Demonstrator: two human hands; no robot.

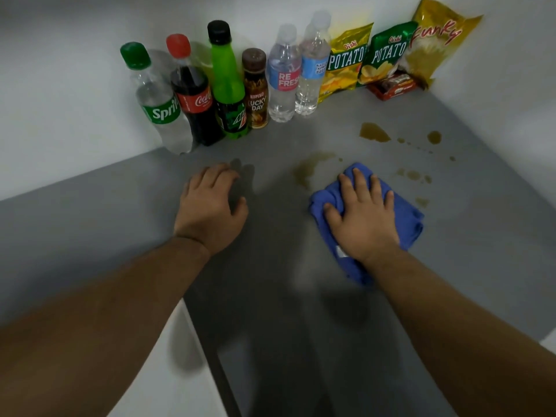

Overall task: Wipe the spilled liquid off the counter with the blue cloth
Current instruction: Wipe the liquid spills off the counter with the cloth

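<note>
My right hand [362,215] lies flat, fingers spread, pressing a crumpled blue cloth [409,219] onto the grey counter [270,236]. Brown spilled liquid sits in patches: a smeared one [313,167] just beyond the cloth's left corner, a larger puddle [373,132] further back, a small pool [434,136] to its right, and several drops [413,175] right of the cloth. My left hand [210,206] rests palm down on the counter, holding nothing, well left of the cloth.
Along the back wall stand several bottles: Sprite [156,100], Coca-Cola [194,91], Mountain Dew [228,85], Kopiko coffee [255,88], two water bottles [282,76]. Chip bags [346,61] and a red snack box [394,87] fill the back right corner. The counter's front edge [204,341] drops at lower left.
</note>
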